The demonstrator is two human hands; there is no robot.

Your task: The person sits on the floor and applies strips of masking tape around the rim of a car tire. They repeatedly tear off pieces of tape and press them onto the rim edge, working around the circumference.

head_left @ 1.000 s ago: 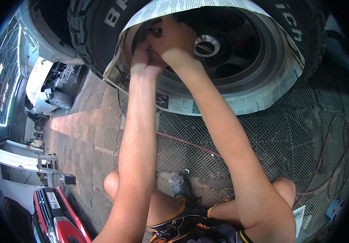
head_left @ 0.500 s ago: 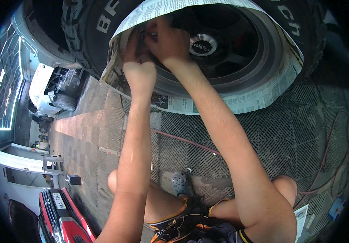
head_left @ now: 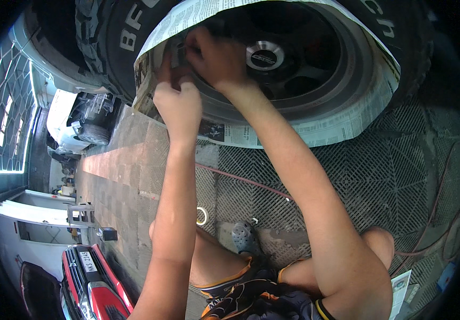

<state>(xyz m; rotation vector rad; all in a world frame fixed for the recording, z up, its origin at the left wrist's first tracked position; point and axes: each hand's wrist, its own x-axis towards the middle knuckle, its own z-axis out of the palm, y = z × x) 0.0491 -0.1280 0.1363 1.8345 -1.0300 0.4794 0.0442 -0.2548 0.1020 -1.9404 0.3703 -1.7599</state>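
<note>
A dark wheel with a silver centre cap stands in front of me, inside a black tyre with raised white lettering. Newspaper sheets ring the rim, covering part of the tyre's sidewall. At the left inner side of the rim, my left hand is closed beside the newspaper's edge, fingers bent and shadowed. My right hand reaches farther into the rim, left of the cap, its fingers curled. Shadow and slight blur hide whatever either hand may hold.
A pale ring like a tape roll lies by my left knee. A reddish hose crosses the grated floor mats. A red vehicle, a white vehicle and a small dark box are at left. Paper lies lower right.
My left hand has drawn slightly down and back along the rim's left side. The right hand has shifted slightly left. The pale ring by my knee shows more fully.
</note>
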